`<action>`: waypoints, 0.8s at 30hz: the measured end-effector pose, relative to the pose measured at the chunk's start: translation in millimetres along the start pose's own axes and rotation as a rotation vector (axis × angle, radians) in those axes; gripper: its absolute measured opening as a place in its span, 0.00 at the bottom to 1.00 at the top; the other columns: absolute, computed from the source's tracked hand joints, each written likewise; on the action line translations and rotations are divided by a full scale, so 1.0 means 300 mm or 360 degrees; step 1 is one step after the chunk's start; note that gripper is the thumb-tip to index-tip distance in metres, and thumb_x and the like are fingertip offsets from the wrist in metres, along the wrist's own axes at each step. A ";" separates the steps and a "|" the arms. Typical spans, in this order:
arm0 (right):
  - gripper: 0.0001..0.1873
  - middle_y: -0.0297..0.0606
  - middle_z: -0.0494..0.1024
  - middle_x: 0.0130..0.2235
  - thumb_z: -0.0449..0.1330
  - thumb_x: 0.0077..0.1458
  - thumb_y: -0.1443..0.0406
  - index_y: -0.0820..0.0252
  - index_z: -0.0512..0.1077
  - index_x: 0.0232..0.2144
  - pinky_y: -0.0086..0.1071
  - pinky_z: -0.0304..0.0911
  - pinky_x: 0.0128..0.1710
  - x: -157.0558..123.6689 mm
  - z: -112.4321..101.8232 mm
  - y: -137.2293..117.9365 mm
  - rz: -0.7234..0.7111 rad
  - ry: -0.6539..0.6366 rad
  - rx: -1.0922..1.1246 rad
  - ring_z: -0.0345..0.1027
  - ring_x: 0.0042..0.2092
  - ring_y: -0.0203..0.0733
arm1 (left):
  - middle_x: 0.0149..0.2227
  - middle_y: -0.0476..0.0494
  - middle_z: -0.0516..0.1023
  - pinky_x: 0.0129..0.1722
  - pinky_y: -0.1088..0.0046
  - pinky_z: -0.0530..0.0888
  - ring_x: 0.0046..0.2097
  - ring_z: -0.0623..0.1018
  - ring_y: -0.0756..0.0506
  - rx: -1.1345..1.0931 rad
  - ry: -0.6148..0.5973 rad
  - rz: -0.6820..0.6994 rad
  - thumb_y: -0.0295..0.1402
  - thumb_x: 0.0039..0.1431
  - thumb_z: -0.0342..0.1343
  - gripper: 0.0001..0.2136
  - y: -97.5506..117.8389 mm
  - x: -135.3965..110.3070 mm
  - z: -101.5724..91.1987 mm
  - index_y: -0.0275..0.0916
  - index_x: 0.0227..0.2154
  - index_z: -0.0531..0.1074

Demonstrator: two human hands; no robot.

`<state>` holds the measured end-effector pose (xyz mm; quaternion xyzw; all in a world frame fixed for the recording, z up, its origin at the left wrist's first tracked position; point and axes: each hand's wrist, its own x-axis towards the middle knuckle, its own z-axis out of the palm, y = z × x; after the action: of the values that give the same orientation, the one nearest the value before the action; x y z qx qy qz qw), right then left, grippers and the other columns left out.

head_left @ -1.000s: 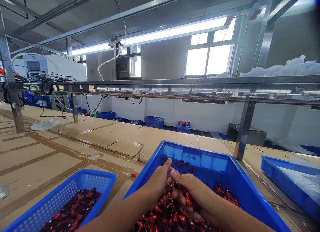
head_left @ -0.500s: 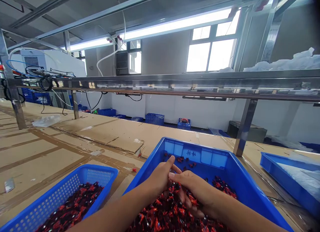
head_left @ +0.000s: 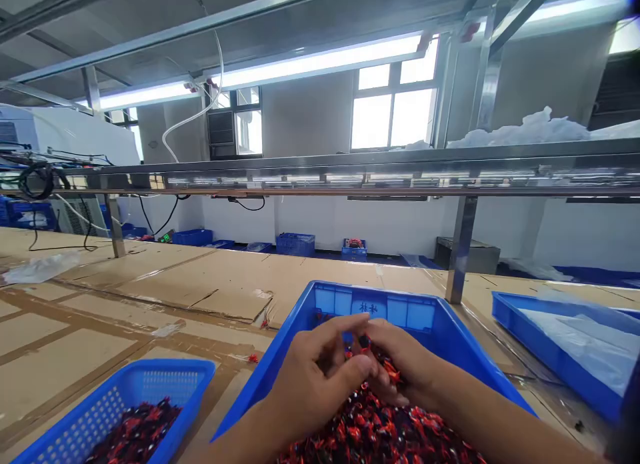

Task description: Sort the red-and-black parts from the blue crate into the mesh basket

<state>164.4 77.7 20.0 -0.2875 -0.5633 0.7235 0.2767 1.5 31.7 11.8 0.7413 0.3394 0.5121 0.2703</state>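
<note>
Long workbench setup here, a cardboard-covered table (head_left: 165,277) running under a steel rack. Right in front sits a big blue plastic tray (head_left: 375,304), with a blue mesh basket (head_left: 170,387) near left and a shallow blue tray (head_left: 540,317) lined with clear plastic off to the right. Both hands are working inside the big tray, the left hand (head_left: 315,384) and right hand (head_left: 405,364) close together over a heap of small red-and-black pieces (head_left: 370,431). Fingers (head_left: 350,367) are curled in narrow around a small dark piece (head_left: 364,344), though I can't tell if it's actually gripped. The basket holds similar dark red pieces (head_left: 135,431).
</note>
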 end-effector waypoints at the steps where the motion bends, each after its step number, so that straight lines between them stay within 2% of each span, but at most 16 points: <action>1: 0.31 0.28 0.58 0.07 0.53 0.57 0.48 0.62 0.65 0.11 0.21 0.43 0.05 -0.011 0.004 -0.010 0.0016 0.0009 -0.0058 0.46 0.08 0.27 | 0.20 0.58 0.59 0.23 0.79 0.58 0.23 0.60 0.55 0.0101 -0.0056 0.0076 0.38 0.60 0.57 0.19 0.003 -0.007 0.005 0.48 0.55 0.69; 3: 0.29 0.28 0.59 0.07 0.52 0.58 0.51 0.63 0.68 0.13 0.20 0.42 0.06 -0.030 0.013 -0.025 0.0027 0.0012 -0.0160 0.46 0.08 0.27 | 0.19 0.58 0.58 0.22 0.79 0.57 0.21 0.58 0.55 0.0228 -0.0050 0.0186 0.35 0.61 0.57 0.18 0.006 -0.017 0.017 0.49 0.54 0.70; 6: 0.25 0.28 0.61 0.08 0.53 0.58 0.54 0.65 0.72 0.18 0.20 0.42 0.06 -0.043 0.022 -0.038 -0.0013 -0.0025 -0.0199 0.48 0.09 0.27 | 0.19 0.60 0.57 0.22 0.81 0.58 0.21 0.58 0.56 0.0294 0.0115 0.0324 0.32 0.59 0.60 0.15 0.010 -0.023 0.031 0.49 0.48 0.73; 10: 0.30 0.29 0.61 0.08 0.55 0.58 0.51 0.63 0.68 0.11 0.22 0.42 0.06 -0.040 0.016 -0.043 -0.0127 -0.0147 -0.0146 0.50 0.08 0.28 | 0.19 0.61 0.58 0.20 0.82 0.57 0.20 0.58 0.56 0.0250 0.0254 0.0401 0.30 0.54 0.64 0.11 0.016 -0.023 0.034 0.46 0.39 0.71; 13: 0.29 0.29 0.63 0.09 0.57 0.58 0.52 0.62 0.69 0.12 0.23 0.43 0.07 -0.037 0.008 -0.043 -0.0262 -0.0185 -0.0178 0.50 0.08 0.28 | 0.18 0.61 0.59 0.19 0.82 0.56 0.20 0.57 0.56 0.0247 0.0304 0.0451 0.30 0.53 0.65 0.10 0.017 -0.021 0.033 0.44 0.36 0.70; 19: 0.29 0.29 0.64 0.10 0.55 0.60 0.53 0.62 0.68 0.13 0.23 0.44 0.12 -0.036 0.020 -0.041 -0.0489 0.0045 -0.0356 0.50 0.12 0.27 | 0.20 0.60 0.62 0.19 0.83 0.57 0.20 0.58 0.57 0.0414 0.0376 0.0705 0.27 0.51 0.66 0.11 0.020 -0.013 0.033 0.43 0.34 0.70; 24: 0.25 0.27 0.63 0.12 0.55 0.61 0.54 0.61 0.67 0.16 0.23 0.43 0.14 -0.035 0.032 -0.039 -0.0546 0.0108 -0.0413 0.49 0.14 0.26 | 0.19 0.61 0.60 0.18 0.83 0.57 0.19 0.57 0.57 0.0390 0.0356 0.0577 0.28 0.50 0.67 0.11 0.013 -0.011 0.037 0.43 0.33 0.70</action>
<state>165.7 66.3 34.3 -0.2449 -0.6827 0.5771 0.3754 12.0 26.1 9.1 0.7560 0.2881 0.5862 0.0427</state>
